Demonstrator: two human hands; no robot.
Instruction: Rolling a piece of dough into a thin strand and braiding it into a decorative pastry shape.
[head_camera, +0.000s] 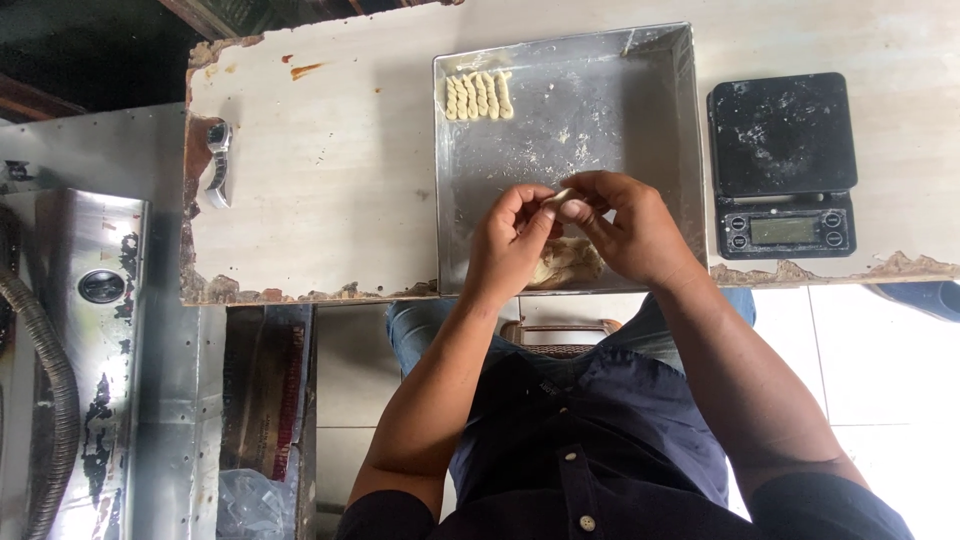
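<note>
Pinching one small dough piece (556, 199) between fingers of left hand (512, 245) and right hand (628, 228), above metal tray (600, 110).

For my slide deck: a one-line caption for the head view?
Both hands pinch a small dough piece over a floured metal tray.

Both forearms enter from the 6 o'clock edge and converge toward 12 o'clock, bare to above the elbow. The left hand (510, 240) is curled, its fingertips directed to 2 o'clock. The right hand (625, 225) lies at its 3 o'clock side, knuckles uppermost, fingers bent toward 9 o'clock. The fingertips of the two hands meet in a pinch, wrists slightly flexed.
</note>
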